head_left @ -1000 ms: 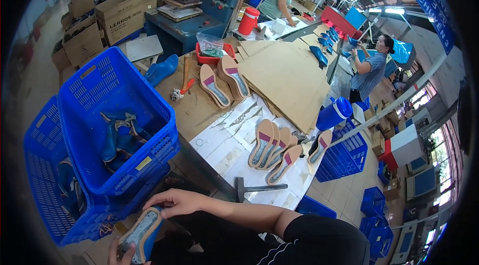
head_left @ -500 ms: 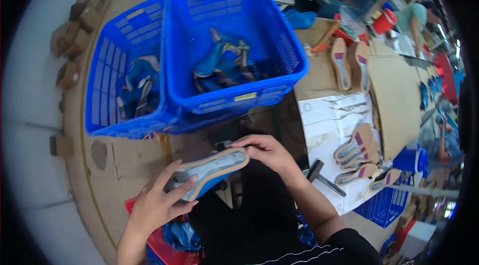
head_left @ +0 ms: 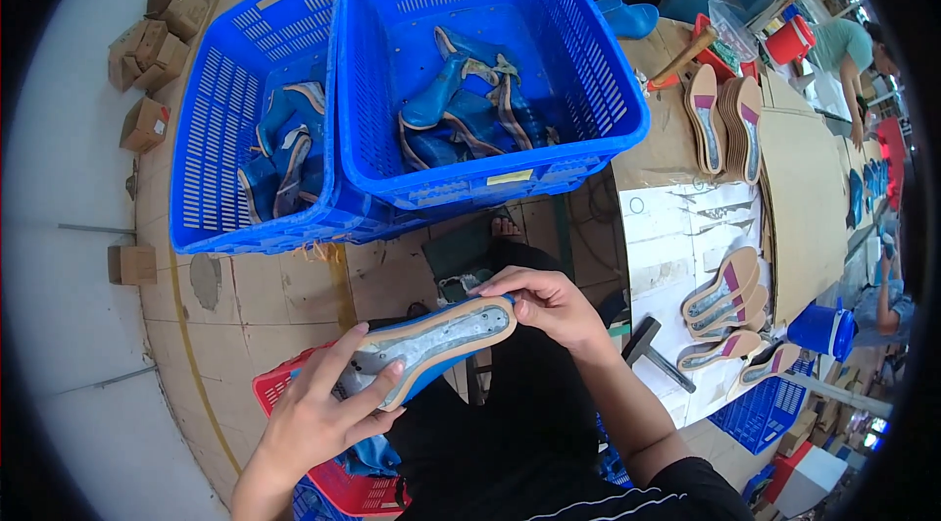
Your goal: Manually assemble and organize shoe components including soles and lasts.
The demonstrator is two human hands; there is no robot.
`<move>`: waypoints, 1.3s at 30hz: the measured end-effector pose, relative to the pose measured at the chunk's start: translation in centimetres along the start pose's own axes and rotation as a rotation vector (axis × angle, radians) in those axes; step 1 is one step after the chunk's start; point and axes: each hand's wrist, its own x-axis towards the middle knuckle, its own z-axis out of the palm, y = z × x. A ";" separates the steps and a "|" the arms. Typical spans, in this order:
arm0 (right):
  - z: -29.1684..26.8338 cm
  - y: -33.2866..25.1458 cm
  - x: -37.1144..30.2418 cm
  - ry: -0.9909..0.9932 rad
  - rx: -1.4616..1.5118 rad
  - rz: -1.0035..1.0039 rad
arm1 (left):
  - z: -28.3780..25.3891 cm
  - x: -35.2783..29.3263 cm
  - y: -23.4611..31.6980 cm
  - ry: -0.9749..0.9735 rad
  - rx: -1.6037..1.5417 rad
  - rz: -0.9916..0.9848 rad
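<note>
Across my lap lies a blue shoe upper with its underside up, showing a beige-rimmed sole with a grey middle (head_left: 446,337). My left hand (head_left: 328,408) grips its wide end, fingers spread over the sole and its edge. At the narrow end my right hand (head_left: 554,313) is closed, thumb and fingers pinching the rim. What lies under the fingertips there is hidden. To the right, a hammer (head_left: 659,356) rests on the edge of the white-papered bench.
Two blue crates (head_left: 490,178) ahead hold several blue shoe uppers (head_left: 431,95). The bench at right carries stacked insoles (head_left: 740,129), loose insoles (head_left: 725,296) and cardboard (head_left: 804,198). A red crate (head_left: 368,494) sits beside my lap. Another person (head_left: 845,46) works at far right.
My view has shifted, so the crates and bench appear farther right. Both hands keep hold of the shoe, its sole now turned more toward me.
</note>
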 end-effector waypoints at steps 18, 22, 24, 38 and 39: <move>0.9 0.0 0.0 0.120 0.207 0.074 | -0.3 0.2 -0.3 -0.030 -0.068 -0.021; 0.9 -0.3 -0.1 0.081 0.067 0.063 | -1.1 0.5 0.8 -0.050 -0.111 -0.135; 1.2 -0.8 -0.1 0.060 0.002 0.046 | -1.4 0.2 0.9 -0.081 -0.101 -0.149; 0.8 -2.8 -14.4 0.791 -1.186 -0.106 | -1.3 -1.0 1.9 -0.003 -0.195 -0.148; 0.5 -2.6 -17.7 0.871 -1.338 -0.015 | -1.4 -0.9 2.0 -0.001 -0.206 -0.145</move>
